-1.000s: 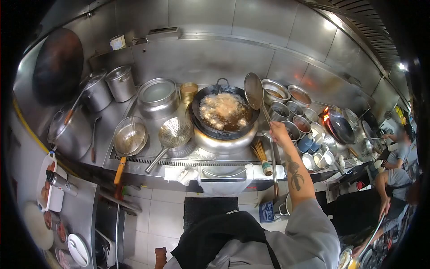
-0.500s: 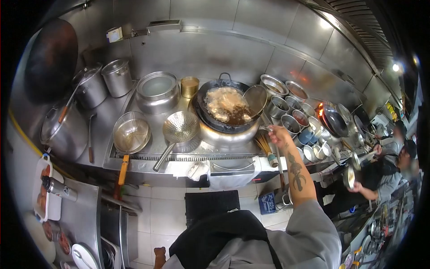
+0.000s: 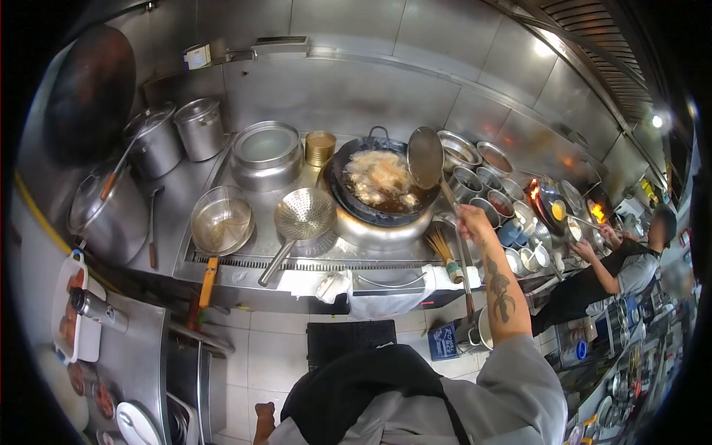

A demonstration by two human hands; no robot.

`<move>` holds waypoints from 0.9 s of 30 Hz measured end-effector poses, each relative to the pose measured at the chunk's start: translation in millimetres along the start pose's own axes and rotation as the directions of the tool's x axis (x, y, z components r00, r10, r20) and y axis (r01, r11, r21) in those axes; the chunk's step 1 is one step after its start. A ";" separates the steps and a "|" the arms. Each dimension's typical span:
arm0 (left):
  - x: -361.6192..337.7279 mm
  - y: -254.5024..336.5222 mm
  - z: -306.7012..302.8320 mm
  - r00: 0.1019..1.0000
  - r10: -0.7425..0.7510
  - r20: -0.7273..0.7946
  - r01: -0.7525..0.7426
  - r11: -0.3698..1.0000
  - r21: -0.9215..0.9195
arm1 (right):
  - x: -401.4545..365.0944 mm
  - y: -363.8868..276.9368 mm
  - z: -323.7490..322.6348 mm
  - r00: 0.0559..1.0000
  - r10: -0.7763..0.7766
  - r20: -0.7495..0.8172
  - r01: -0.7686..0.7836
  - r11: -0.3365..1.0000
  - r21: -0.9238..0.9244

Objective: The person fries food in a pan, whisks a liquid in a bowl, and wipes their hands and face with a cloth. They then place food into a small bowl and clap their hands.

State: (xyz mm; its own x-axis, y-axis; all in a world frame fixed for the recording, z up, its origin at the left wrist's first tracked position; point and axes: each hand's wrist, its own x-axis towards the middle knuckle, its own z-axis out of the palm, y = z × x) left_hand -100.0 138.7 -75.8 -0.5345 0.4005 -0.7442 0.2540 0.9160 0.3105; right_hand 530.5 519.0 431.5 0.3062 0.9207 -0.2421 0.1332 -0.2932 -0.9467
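My right hand [image 3: 475,222] is closed round the handle of a round mesh skimmer [image 3: 426,157]. The skimmer's dark head is tipped up over the right rim of a black wok [image 3: 343,194]. In the wok, pale battered food [image 3: 380,172] floats in bubbling oil. My left hand [image 3: 265,410] hangs low beside my apron, its fingers curled in, with nothing visible in them. Left of the wok, a perforated strainer [image 3: 305,213] rests on a pot, and a wire sieve [image 3: 222,220] with an orange handle lies farther left.
A bamboo brush [image 3: 443,252] leans at the counter's front edge. Several metal seasoning pots [image 3: 466,183] stand right of the wok. Farther right, a co-worker [image 3: 627,271] stands by another wok [image 3: 550,206] with flames. A lidded pot [image 3: 266,152] and a tin [image 3: 320,147] stand behind the strainers.
My right hand has lifted the skimmer up and turned its head more upright, away from the food. The co-worker has moved hands and tools closer to the flaming wok.
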 end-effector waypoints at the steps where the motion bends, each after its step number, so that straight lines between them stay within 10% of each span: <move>1: -0.8 -2.2 1.4 1.000 -0.019 0.003 0.019 0.999 -0.026 | -1.0 -6.4 2.0 1.000 -0.016 0.006 0.016 0.999 -0.043; 12: -27.3 -10.6 33.0 0.985 -0.171 -0.023 0.155 0.937 -0.313 | 37.5 -25.7 5.7 0.979 -0.194 0.066 0.204 0.946 -0.251; 27: -54.3 -5.3 50.9 0.989 -0.140 -0.049 0.126 0.965 -0.228 | 55.1 -31.6 7.2 0.965 -0.191 0.182 0.250 0.879 -0.405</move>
State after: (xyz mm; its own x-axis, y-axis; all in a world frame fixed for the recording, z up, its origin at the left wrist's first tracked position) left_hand -31.3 111.0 -67.1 -0.6035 0.2685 -0.7508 -0.0062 0.9400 0.3411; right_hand 536.4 580.9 446.6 0.0979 0.9910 -0.0917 0.5754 -0.1316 -0.8072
